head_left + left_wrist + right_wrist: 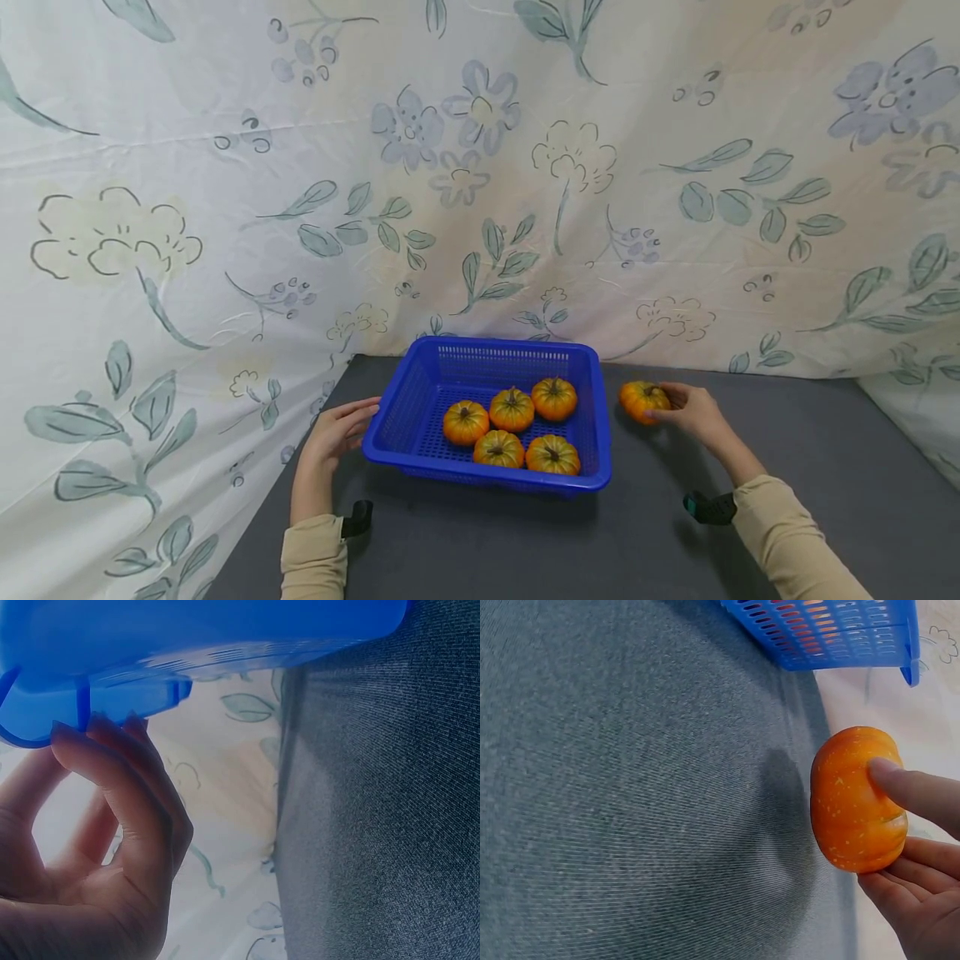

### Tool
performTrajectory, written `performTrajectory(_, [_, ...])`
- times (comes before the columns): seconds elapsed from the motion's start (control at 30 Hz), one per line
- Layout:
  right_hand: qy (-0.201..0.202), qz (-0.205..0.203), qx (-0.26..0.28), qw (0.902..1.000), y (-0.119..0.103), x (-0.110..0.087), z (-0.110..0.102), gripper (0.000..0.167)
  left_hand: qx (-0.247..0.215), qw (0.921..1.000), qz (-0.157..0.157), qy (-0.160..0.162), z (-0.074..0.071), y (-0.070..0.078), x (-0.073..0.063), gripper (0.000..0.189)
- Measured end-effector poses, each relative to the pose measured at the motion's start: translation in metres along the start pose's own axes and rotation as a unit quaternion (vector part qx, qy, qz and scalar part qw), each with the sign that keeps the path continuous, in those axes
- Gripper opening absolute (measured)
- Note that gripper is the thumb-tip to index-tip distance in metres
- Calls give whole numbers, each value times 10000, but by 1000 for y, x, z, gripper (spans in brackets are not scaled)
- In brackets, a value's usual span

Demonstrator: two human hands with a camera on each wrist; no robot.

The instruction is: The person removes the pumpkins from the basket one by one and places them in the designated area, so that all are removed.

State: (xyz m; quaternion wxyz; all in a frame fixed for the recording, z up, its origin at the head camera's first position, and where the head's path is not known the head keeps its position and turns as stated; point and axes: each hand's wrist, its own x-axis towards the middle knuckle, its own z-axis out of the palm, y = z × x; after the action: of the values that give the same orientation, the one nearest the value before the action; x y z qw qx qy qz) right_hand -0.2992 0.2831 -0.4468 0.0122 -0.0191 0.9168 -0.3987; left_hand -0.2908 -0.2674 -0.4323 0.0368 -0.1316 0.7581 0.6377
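Note:
Beside the blue plastic basket (pixel 487 478), my right hand (pixel 695 410) pinches a small orange pumpkin (pixel 637 402) between thumb and fingers. Its shadow falls on the dark table surface in the right wrist view, where the pumpkin (pixel 853 799) shows speckled orange skin. My left hand (pixel 337 433) is at the basket's left side, loosely bent fingertips right at the rim. From the left wrist, these fingers (pixel 131 795) reach the outer edge of the rim (pixel 37 741). Inside the basket sit several similar pumpkins (pixel 512 409) with brown stems, mostly toward its middle and right.
The basket stands on a dark grey cloth-covered table (pixel 465 550). Behind and to the left hangs a pale curtain (pixel 480 208) with leaf and flower drawings. A dark band with a small device (pixel 708 507) is at my right wrist, another (pixel 357 518) at my left.

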Motion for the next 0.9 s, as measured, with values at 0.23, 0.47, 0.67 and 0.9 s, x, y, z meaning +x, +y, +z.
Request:
performTrajectory(0.23, [108, -146, -264, 9995, 8, 1, 3, 70, -48, 10000, -5, 18, 1, 0, 1, 55])
performTrajectory(0.47, [164, -123, -381, 9991, 12, 1, 5, 69, -52, 10000, 17, -22, 1, 0, 0, 54])
performTrajectory(0.67, [203, -185, -343, 9990, 13, 1, 7, 67, -55, 10000, 21, -25, 1, -1, 0, 54])
performTrajectory(0.9, [205, -130, -174, 9996, 13, 1, 9, 69, -78, 10000, 3, -42, 1, -1, -1, 53])
